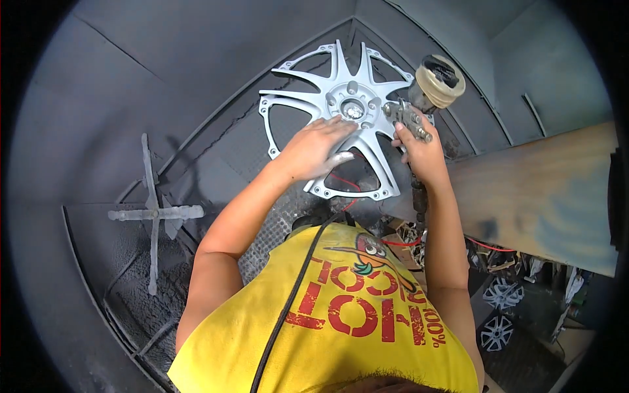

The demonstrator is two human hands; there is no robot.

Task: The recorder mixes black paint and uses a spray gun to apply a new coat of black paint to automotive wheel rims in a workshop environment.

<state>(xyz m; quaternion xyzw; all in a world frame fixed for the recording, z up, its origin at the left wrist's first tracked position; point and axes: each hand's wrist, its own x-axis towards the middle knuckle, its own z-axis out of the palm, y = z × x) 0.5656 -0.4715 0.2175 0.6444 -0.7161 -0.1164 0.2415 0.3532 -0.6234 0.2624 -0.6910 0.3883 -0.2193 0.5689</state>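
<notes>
A silver wheel face (371,162) with forked spokes, a central hub and small bolt holes lies in front of me at the top middle. My left hand (318,147) is stretched over its lower-left spokes near the hub, fingers extended and dusted silver, apparently touching it. My right hand (422,154) grips a metal spray gun (405,119), which has a translucent cream cup (445,92) on top. The gun's front sits by the hub's right side and covers part of the wheel.
Dark booth walls (118,78) surround the wheel. A cross-shaped stand (177,213) is at left. A stained board (537,183) is at right, with two wheels (503,295) (496,333) below among clutter. Red hose (491,246) runs beneath; a black cord (295,285) crosses my yellow shirt.
</notes>
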